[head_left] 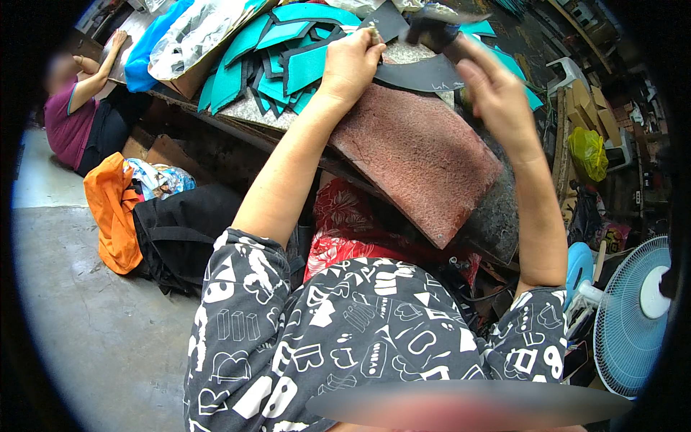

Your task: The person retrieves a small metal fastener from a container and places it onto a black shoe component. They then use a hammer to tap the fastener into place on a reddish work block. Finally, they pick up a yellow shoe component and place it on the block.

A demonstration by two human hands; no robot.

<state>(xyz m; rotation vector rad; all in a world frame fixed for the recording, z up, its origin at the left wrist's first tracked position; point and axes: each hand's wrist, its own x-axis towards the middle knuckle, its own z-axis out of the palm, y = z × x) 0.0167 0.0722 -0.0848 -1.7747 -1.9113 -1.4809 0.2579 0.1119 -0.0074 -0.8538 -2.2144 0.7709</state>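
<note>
- On the near edge of the workbench, your left hand is pinched around a small tool, fingers clenched, pressing on a black cut piece lying over the reddish slab.
- Your right hand is raised and closed around a dark tool; it's blurred, so I can't say what kind.
- The pile of teal pieces at the bench's far-left side looks like a dozen or more, too overlapped to count; black pieces, maybe two.
- Looks like one piece is in progress, with plenty left.
</note>
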